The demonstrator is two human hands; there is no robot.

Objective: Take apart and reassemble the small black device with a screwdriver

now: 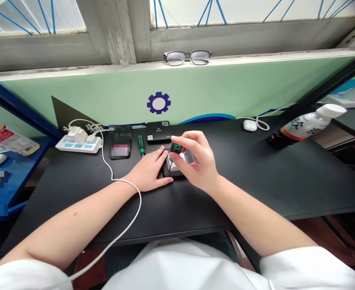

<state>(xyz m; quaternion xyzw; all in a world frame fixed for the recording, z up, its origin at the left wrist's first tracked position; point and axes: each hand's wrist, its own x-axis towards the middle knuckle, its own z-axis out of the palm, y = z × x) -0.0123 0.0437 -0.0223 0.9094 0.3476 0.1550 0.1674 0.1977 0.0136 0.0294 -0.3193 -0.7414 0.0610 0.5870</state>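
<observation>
My right hand [200, 161] grips the green-and-black handle of a screwdriver [176, 148], which points down at an opened black device [171, 174]. A silvery plate shows inside that device, partly covered by my fingers. My left hand [148, 169] lies flat with its fingers stretched out, fingertips against the device's left side. Just beyond my left hand, a second green screwdriver [141, 144] rests on the desk. Behind the device sits a flat black cover [158, 132] with a small white label.
A phone [121, 141] and a white power strip [79, 143] lie at the left, with a white cable [136, 205] crossing my left forearm. To the right are a white earbud case [250, 125] and a bottle [304, 127]. Glasses [188, 58] rest on the sill.
</observation>
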